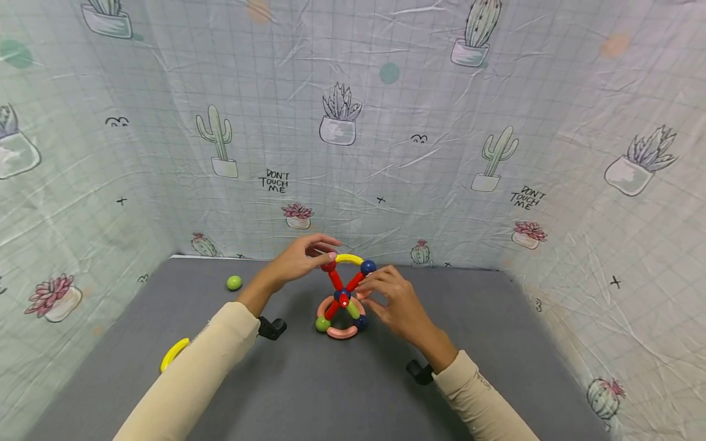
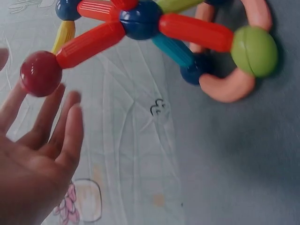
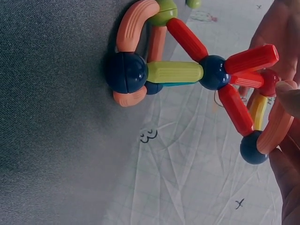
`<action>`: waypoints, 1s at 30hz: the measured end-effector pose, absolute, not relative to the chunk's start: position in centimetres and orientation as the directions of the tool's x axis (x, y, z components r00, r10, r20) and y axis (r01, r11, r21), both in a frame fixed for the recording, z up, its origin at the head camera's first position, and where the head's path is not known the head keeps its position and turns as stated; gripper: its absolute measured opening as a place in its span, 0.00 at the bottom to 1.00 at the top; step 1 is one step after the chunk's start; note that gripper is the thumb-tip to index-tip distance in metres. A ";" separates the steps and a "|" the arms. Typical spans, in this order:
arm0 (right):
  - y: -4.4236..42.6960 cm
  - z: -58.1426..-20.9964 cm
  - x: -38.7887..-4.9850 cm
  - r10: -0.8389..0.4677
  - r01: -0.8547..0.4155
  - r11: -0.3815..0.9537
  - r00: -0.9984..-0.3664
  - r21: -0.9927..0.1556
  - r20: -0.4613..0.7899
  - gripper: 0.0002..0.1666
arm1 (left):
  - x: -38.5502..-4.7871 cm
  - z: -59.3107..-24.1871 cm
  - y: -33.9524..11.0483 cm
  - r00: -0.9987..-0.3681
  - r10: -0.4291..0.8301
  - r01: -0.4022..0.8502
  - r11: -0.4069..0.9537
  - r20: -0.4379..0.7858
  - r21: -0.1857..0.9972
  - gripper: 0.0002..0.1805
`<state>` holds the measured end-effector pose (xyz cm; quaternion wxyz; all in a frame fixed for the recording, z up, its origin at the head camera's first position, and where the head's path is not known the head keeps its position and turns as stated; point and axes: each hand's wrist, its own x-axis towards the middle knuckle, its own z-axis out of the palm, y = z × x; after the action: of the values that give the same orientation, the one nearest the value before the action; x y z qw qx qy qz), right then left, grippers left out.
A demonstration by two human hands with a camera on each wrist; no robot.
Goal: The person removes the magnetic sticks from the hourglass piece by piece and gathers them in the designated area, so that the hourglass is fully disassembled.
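A magnetic stick-and-ball structure stands on the table: a base of pink curved rods (image 1: 342, 333), straight rods meeting at a central blue ball (image 3: 214, 72), and a yellow curved rod (image 1: 349, 258) on top between a red ball (image 2: 41, 73) and a blue ball (image 1: 368, 267). My left hand (image 1: 300, 257) is at the red ball, fingers extended and touching it from beside. My right hand (image 1: 394, 300) pinches another pink curved rod (image 3: 276, 127) between thumb and fingers. One end of that rod meets the upper blue ball in the right wrist view. A red rod (image 3: 252, 58) points out from the centre.
A loose green ball (image 1: 234, 282) lies at the table's back left. Another yellow curved rod (image 1: 174, 354) sits beside my left sleeve, partly hidden by it. A cactus-print cloth (image 1: 309, 165) hangs behind and on both sides of the grey table (image 1: 342, 392).
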<state>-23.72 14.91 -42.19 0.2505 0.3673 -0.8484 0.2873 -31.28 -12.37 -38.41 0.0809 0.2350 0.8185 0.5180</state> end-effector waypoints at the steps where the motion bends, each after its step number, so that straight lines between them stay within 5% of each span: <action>1: 14.9 -42.2 -23.7 -0.481 -0.769 0.562 -0.604 -0.305 0.636 0.17 | -31.4 -38.5 -12.1 -0.868 0.487 0.286 0.341 0.092 0.896 0.21; 14: 14.9 -42.5 -23.7 -0.497 -0.787 0.537 -0.585 -0.303 0.641 0.17 | -32.6 -40.4 -10.4 -0.770 0.637 0.206 0.182 0.045 0.962 0.21; 30: 13.0 -44.6 -23.2 -0.438 -0.763 0.530 -0.619 -0.369 0.652 0.22 | -32.1 -40.4 -10.0 -0.781 0.624 0.158 0.145 0.034 0.977 0.21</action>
<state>-23.17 13.02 -44.59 0.2493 0.3582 -0.8384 0.3265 -32.09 -9.98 -40.37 0.1949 0.2674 0.7312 0.5966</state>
